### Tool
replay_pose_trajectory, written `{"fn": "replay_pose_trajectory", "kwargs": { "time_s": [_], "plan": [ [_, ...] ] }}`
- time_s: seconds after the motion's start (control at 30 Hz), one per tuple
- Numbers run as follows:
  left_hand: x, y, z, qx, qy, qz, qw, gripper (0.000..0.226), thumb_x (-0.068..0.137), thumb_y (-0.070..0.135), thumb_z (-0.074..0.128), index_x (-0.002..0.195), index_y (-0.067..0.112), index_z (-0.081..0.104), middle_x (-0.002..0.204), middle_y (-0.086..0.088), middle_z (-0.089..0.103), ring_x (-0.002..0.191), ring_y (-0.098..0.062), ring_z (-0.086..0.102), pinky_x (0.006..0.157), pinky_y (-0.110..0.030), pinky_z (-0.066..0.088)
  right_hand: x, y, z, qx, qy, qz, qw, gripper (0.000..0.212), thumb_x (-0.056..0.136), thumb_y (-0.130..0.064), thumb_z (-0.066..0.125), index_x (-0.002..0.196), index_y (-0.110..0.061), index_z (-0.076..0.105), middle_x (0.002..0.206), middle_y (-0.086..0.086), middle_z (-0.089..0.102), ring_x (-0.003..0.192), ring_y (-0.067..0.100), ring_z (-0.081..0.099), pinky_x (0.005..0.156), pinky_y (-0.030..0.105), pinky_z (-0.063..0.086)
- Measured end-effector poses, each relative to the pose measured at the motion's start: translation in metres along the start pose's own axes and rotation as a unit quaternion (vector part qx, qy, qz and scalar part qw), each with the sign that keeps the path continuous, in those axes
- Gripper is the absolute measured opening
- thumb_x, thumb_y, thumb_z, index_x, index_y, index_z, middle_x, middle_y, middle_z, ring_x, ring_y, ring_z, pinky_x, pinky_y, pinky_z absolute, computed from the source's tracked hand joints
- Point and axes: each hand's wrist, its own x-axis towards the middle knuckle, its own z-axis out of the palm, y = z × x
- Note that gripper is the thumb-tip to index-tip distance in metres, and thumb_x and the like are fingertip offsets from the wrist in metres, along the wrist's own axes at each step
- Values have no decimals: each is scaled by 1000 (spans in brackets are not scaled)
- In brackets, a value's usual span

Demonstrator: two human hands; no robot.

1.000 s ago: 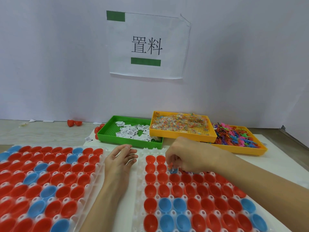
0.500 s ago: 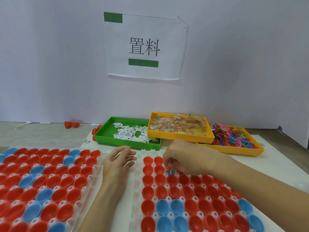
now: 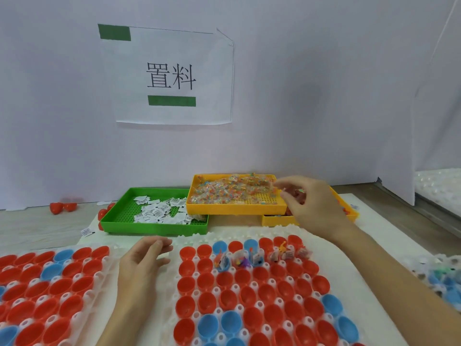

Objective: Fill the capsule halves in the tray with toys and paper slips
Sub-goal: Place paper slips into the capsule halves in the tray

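A white tray (image 3: 249, 236) of red and blue capsule halves (image 3: 249, 298) lies in front of me. Several halves in its second row (image 3: 257, 258) hold small toys and paper slips. My right hand (image 3: 311, 208) hovers over the rear trays with its fingers loosely curled; I see nothing held in it. It covers most of the yellow tray of coloured toys (image 3: 277, 220). My left hand (image 3: 143, 260) rests relaxed on the table between the two capsule trays. A green tray (image 3: 149, 229) holds paper slips (image 3: 159, 212).
A second yellow tray (image 3: 237, 209) of small bagged toys stands stacked on the green and yellow trays. Another tray of capsule halves (image 3: 50, 283) lies at left, and filled capsules (image 3: 444, 275) at the right edge. Loose red halves (image 3: 62, 207) sit by the wall.
My right hand has lifted off the capsule tray and moved back and right over the toy trays, uncovering filled halves in the second row. My left hand stays put.
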Motion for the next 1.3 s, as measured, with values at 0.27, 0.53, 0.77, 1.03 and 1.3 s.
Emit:
{"fn": "replay_pose_trajectory", "kwargs": {
  "time_s": [0.27,0.53,0.77,1.03,1.3],
  "plan": [
    [2,-12,-1,84,0,57,995,38,97,1,49,80,22,75,90,-5,73,90,-20,67,77,-36,52,-12,106,-13,-71,93,232,966,26,95,-2,55,115,-6,71,114,11,71,96,18,61,87,25,44],
    [6,-12,0,49,-3,64,997,44,94,-10,40,76,13,73,87,-16,69,82,-21,64,60,-17,52,20,135,-6,-152,-38,273,949,25,88,-9,71,112,-14,72,122,7,68,108,23,62,93,35,51],
    [8,-14,0,52,-8,68,996,45,93,-12,40,76,12,73,82,-16,69,76,-19,64,56,-17,49,29,137,12,-186,-56,301,933,15,84,-10,75,99,-13,75,121,8,68,109,26,63,88,36,54],
    [9,-17,-5,59,-12,59,996,40,94,-8,42,79,11,73,85,-13,70,81,-22,63,59,-18,50,26,129,19,-195,6,297,935,11,92,-13,69,99,-7,76,103,13,72,94,28,63,78,33,50],
    [4,-13,-2,65,-20,48,997,39,95,-5,43,78,13,73,86,-12,70,82,-19,63,68,-31,50,10,58,27,255,113,183,943,16,89,-6,71,85,-21,76,79,0,76,74,13,72,70,21,57]
  ]
}}
